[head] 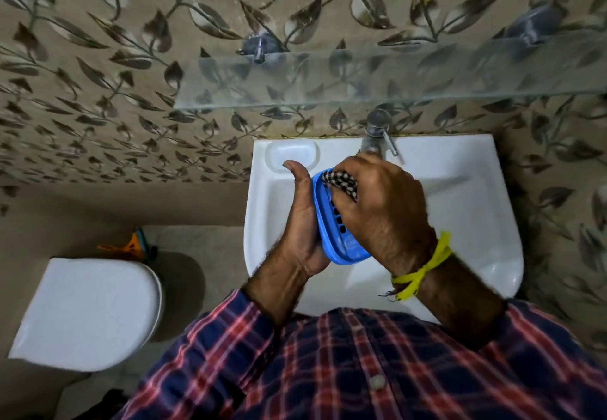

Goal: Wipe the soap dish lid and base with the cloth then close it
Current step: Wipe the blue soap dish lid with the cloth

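- The left hand [300, 222] gripped the blue slotted soap dish base [331, 222] over the sink [476, 209].
- The right hand [381, 209] pressed the bunched checked cloth [341, 181] inside it: wiping was under way.
- Judged next: finish the base; the lid was not visible.

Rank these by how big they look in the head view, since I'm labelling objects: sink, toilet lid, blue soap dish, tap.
1. Sink and toilet lid: look about alike, and the sink is partly hidden, so I won't rank them.
2. Blue soap dish, partly covered by hands.
3. Tap, smallest.
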A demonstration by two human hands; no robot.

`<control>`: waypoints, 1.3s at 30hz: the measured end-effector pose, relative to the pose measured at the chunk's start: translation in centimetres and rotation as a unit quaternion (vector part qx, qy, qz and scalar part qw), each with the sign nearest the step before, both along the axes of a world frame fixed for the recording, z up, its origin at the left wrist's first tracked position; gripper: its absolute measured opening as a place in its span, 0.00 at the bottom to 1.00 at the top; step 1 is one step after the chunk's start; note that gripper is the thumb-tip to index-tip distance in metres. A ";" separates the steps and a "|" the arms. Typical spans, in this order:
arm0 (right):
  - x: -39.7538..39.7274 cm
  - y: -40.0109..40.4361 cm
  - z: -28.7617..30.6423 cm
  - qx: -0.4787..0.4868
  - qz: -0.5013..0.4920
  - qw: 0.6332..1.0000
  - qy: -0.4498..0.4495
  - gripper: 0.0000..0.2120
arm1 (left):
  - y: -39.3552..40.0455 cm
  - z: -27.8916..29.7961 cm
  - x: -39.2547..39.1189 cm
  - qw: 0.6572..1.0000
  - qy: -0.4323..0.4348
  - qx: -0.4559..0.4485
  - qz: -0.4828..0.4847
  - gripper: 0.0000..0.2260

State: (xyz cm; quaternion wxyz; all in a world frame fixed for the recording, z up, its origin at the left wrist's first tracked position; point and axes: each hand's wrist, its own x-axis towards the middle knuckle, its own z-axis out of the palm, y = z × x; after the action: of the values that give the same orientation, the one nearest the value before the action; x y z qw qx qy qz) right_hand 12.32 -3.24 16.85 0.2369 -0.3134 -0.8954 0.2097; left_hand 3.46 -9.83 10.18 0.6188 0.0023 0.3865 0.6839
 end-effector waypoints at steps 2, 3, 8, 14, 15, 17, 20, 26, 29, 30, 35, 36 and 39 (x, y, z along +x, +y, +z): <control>-0.4 -0.4 -0.2 -0.017 0.007 1.000 0.008 0.05 | -0.4 -0.4 -0.2 1.000 0.005 -0.004 0.001 0.44; -0.5 -0.6 -0.3 -0.035 0.013 0.999 0.014 0.05 | -0.6 -0.5 -0.4 1.000 0.006 -0.003 -0.002 0.44; 0.3 -0.9 -0.6 -0.063 0.137 0.988 -0.017 0.08 | -1.3 -0.4 -0.7 1.000 -0.015 -0.002 -0.012 0.47; -0.3 -1.1 -0.4 -0.041 0.123 0.991 -0.034 0.08 | -1.2 -0.5 -0.9 1.000 -0.017 0.006 -0.011 0.47; 0.1 -1.3 -0.5 -0.045 0.149 0.987 -0.049 0.08 | -1.3 -0.5 -1.2 1.000 -0.014 0.016 -0.018 0.48; 0.9 -1.3 -0.6 -0.041 0.157 0.984 -0.075 0.09 | -1.5 -0.8 -1.1 0.999 -0.006 0.022 -0.034 0.49; 0.5 -0.7 -0.4 -0.024 0.090 0.994 -0.056 0.08 | -1.4 -0.9 -0.3 1.000 -0.002 -0.006 -0.018 0.45; 1.0 -1.4 -0.2 -0.054 0.146 0.985 -0.079 0.09 | -1.6 -0.6 -0.6 0.999 -0.011 0.022 -0.044 0.48; 0.8 -1.6 -0.2 -0.063 0.168 0.981 -0.079 0.09 | -1.6 -0.5 -0.9 0.999 -0.008 0.022 -0.039 0.48; 1.1 -1.9 -0.2 -0.062 0.194 0.974 -0.100 0.09 | -1.7 -0.4 -1.2 0.999 -0.006 0.022 -0.038 0.48; 2.2 -1.9 -0.4 -0.048 0.177 0.976 -0.117 0.11 | -1.6 0.1 -1.7 0.999 0.019 0.022 -0.040 0.47; 1.9 -2.0 -0.2 -0.043 0.190 0.973 -0.120 0.11 | -1.5 0.3 -1.8 0.999 0.020 0.023 -0.041 0.47; 2.6 -2.2 0.0 0.008 0.261 0.953 -0.154 0.12 | -1.4 0.6 -2.4 0.998 0.046 0.016 -0.036 0.46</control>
State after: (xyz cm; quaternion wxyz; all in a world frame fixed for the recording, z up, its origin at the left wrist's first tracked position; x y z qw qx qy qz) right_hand 14.97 -5.48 16.83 0.0358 -0.0957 -0.9732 0.2058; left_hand 1.10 -11.28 10.81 0.6244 0.0580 0.4031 0.6665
